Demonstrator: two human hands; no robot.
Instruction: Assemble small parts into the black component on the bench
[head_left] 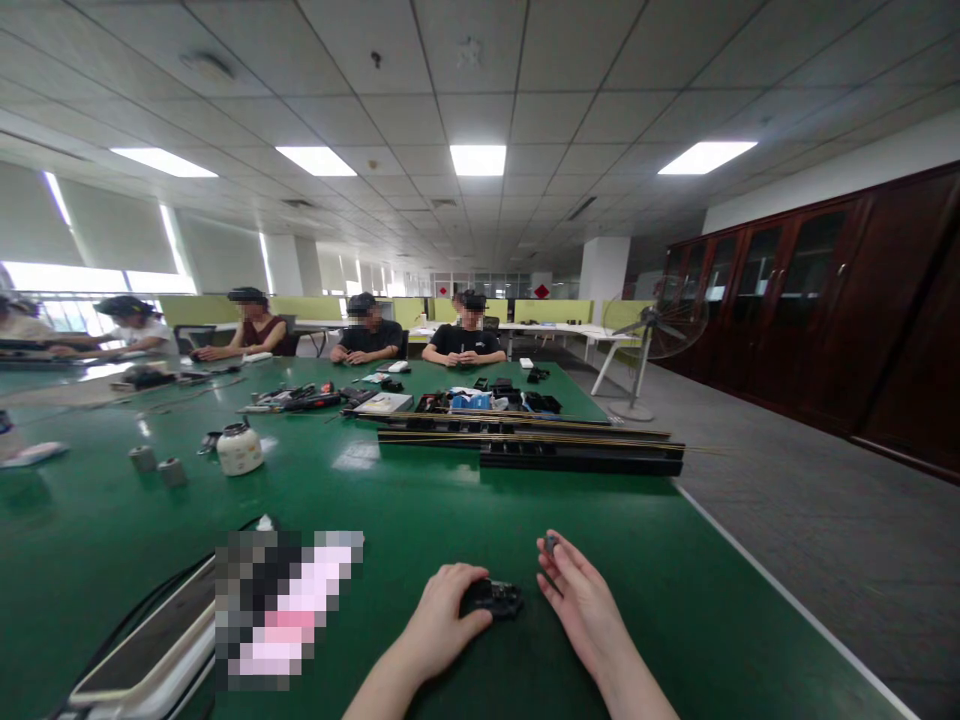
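Observation:
My left hand (448, 612) is closed round one end of a small black device housing (501, 598), low over the green table. Some inner parts show along the top of the housing, but its exact kind is unclear. To the right, apart from the housing, my right hand (581, 590) pinches a small grey piece (551, 543) between thumb and fingertips. That piece is too small to name more closely.
A phone in a pale case (146, 640) with a cable lies at left, beside a blurred patch. Farther off are a white jar (240, 449), grey cylinders (172, 471), long black rails (581, 458) with thin rods, and tools (315, 397). Several people sit across the table.

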